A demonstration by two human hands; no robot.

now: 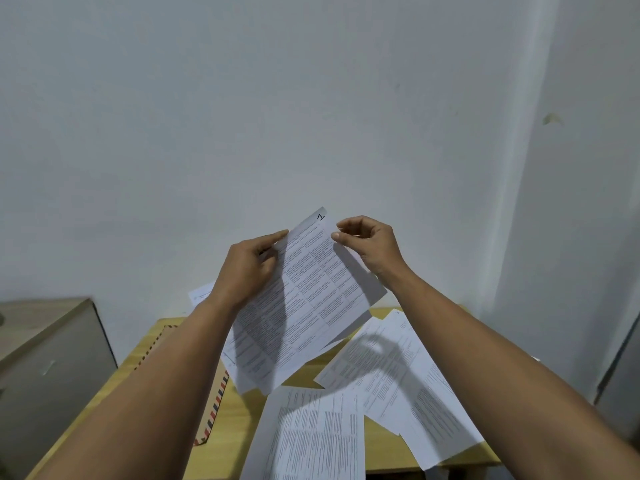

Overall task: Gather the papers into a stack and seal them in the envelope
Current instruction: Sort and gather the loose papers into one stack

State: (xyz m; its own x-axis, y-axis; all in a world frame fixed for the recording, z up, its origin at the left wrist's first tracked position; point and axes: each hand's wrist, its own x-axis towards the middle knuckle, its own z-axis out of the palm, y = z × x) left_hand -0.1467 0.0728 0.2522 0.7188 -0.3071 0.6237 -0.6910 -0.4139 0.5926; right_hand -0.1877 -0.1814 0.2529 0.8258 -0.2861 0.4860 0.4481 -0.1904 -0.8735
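Paper, a few thin white printed sheets point(304, 299) lifted above the yellow wooden table point(239, 417), looks light and floppy, so left hand point(247, 268) and right hand point(367, 244) pinch opposite top edges.

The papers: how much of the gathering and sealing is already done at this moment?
Early stage. Both the left hand and right hand hold a few sheets above the table. Loose papers lie scattered there. The envelope lies on the table, partly hidden, not yet used.
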